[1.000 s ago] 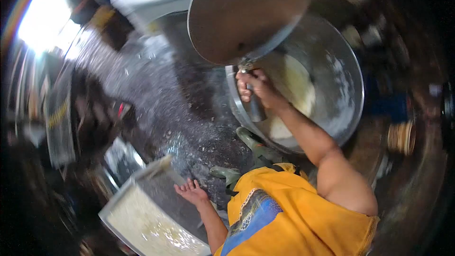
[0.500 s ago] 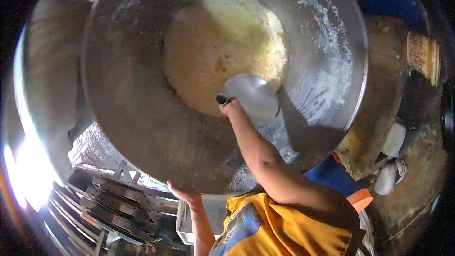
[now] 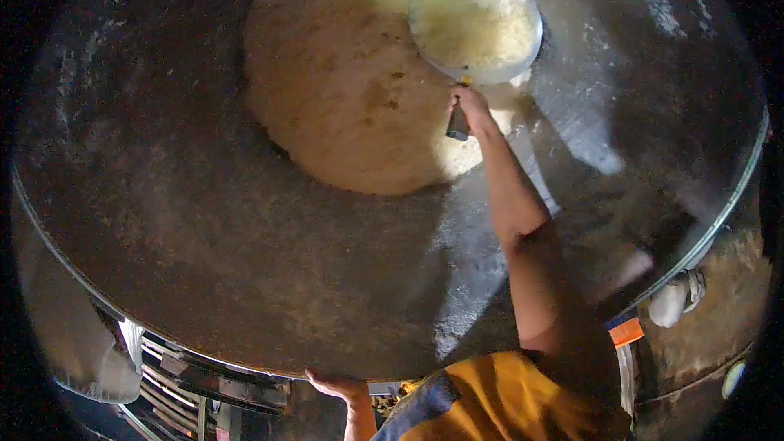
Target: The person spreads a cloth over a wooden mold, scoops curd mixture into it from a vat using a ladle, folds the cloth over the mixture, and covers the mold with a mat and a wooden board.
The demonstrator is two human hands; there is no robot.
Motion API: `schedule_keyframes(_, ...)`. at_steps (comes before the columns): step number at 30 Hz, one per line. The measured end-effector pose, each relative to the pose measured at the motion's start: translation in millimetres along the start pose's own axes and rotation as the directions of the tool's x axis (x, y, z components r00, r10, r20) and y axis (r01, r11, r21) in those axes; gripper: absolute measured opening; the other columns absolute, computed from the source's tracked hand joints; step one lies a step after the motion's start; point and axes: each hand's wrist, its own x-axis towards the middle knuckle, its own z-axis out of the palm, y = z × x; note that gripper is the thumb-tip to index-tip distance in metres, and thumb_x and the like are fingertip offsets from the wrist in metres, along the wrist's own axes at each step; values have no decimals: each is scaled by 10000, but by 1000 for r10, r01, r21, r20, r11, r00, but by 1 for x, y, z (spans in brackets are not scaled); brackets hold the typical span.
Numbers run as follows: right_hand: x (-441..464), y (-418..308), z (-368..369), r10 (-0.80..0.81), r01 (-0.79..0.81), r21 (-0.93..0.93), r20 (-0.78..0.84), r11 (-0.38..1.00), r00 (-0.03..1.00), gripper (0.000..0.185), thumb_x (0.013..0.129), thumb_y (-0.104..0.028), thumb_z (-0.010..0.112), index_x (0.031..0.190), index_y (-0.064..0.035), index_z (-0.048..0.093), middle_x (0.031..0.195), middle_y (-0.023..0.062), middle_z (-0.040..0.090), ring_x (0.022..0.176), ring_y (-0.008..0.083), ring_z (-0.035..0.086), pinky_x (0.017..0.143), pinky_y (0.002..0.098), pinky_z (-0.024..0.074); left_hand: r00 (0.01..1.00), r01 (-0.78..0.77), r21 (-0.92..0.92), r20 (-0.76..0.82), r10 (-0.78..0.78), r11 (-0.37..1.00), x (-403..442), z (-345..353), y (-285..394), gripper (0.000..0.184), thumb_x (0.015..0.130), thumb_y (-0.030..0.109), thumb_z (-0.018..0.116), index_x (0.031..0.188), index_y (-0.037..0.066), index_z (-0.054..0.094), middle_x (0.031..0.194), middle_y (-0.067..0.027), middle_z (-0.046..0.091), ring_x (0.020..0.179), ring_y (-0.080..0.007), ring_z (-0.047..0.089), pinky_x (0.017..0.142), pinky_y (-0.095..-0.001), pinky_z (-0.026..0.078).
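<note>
My right hand [image 3: 471,108] is closed around the dark handle [image 3: 457,126] of a round metal pan-like scoop [image 3: 490,75]. Pale yellow, grainy-looking material [image 3: 469,20] shows inside the scoop's rim. The scoop is over the right side of a brownish to pale yellow mass [image 3: 343,98], whose exact kind I cannot tell. That mass sits in the bottom of a huge, dark metal bowl [image 3: 245,278]. My left hand [image 3: 339,388] touches the bowl's near edge with its fingers stretched out; part of it is hidden below the rim.
White residue [image 3: 469,278] streaks the bowl's right wall. Beyond the near left edge are slatted pieces [image 3: 167,400]. An orange object [image 3: 626,332] and a whitish bundle [image 3: 670,302] are outside the bowl at lower right.
My right hand has carried the scoop up and to the right, and its inside now faces me with pale material showing. The view has come closer to the bowl. My left hand stays at the rim.
</note>
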Motion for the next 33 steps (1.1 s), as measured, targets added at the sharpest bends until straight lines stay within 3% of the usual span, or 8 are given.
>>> schedule_keyframes(3, -4, -20, 4, -125, 129, -108, 45, 986, 991, 143, 846, -82, 535, 711, -58, 494, 582, 36, 478, 481, 142, 474, 462, 269, 445, 980, -178, 253, 132, 148, 951, -9, -13, -9, 507, 891, 386, 454, 1200, -16, 434, 1079, -162, 502, 977, -284, 510, 807, -463, 440)
schedule_keyframes(8, -49, -59, 41, -178, 239, -311, 210, 920, 961, 152, 837, -70, 554, 705, -55, 481, 583, 31, 483, 488, 138, 483, 454, 276, 416, 995, 91, 222, 7, -95, 971, 16, 29, 50, 442, 893, 332, 439, 1164, -12, 498, 1099, -160, 521, 993, -277, 520, 822, -436, 479)
schedule_keyframes(9, -69, -68, 65, -193, 248, -311, 196, 917, 961, 157, 833, -71, 560, 702, -55, 475, 570, 26, 479, 486, 137, 488, 452, 276, 408, 936, 333, -239, -29, -350, 912, 32, 35, 62, 461, 904, 316, 487, 1218, -20, 443, 1167, -167, 501, 1013, -274, 515, 854, -433, 471)
schedule_keyframes(16, -197, -84, 146, -270, 447, -631, 360, 635, 893, 174, 836, -109, 539, 679, -47, 495, 545, 37, 495, 471, 139, 506, 474, 303, 439, 988, 116, -307, 133, -78, 945, 84, 60, 60, 442, 942, 222, 513, 1295, -3, 371, 1238, -129, 484, 1046, -234, 520, 886, -363, 449)
schedule_keyframes(20, -223, -83, 163, -288, 452, -785, 357, 424, 889, 140, 825, -60, 528, 693, -22, 501, 531, 58, 506, 435, 158, 505, 478, 332, 458, 950, 310, -641, 242, -198, 702, 90, 177, 34, 434, 940, 274, 445, 1267, -10, 412, 1175, -108, 496, 1073, -207, 478, 939, -342, 378)
schedule_keyframes(24, -272, -70, 165, -174, 491, -846, 461, 210, 870, 107, 823, -55, 547, 735, -9, 505, 548, 65, 518, 421, 159, 520, 403, 309, 457, 919, 390, -851, 338, -202, 351, 72, 257, 17, 332, 936, 285, 457, 1149, 35, 509, 1069, -54, 518, 994, -173, 501, 895, -314, 393)
schedule_keyframes(28, -317, -7, 170, 70, 435, -897, 440, 76, 895, 72, 816, -16, 561, 761, -12, 515, 571, 71, 533, 439, 164, 529, 399, 314, 457, 963, 270, -786, 214, -165, 557, 42, 237, -8, 293, 860, 123, 620, 1119, 11, 542, 1042, -49, 569, 890, -99, 546, 789, -251, 450)
schedule_keyframes(33, -362, 114, 157, 392, 406, -877, 290, -256, 873, 96, 820, -37, 574, 799, -6, 486, 570, 59, 494, 448, 150, 491, 434, 306, 451, 896, 104, -993, 71, -439, 52, -25, 228, -127, 269, 873, 109, 603, 1102, -6, 521, 966, -57, 596, 860, -117, 591, 766, -265, 479)
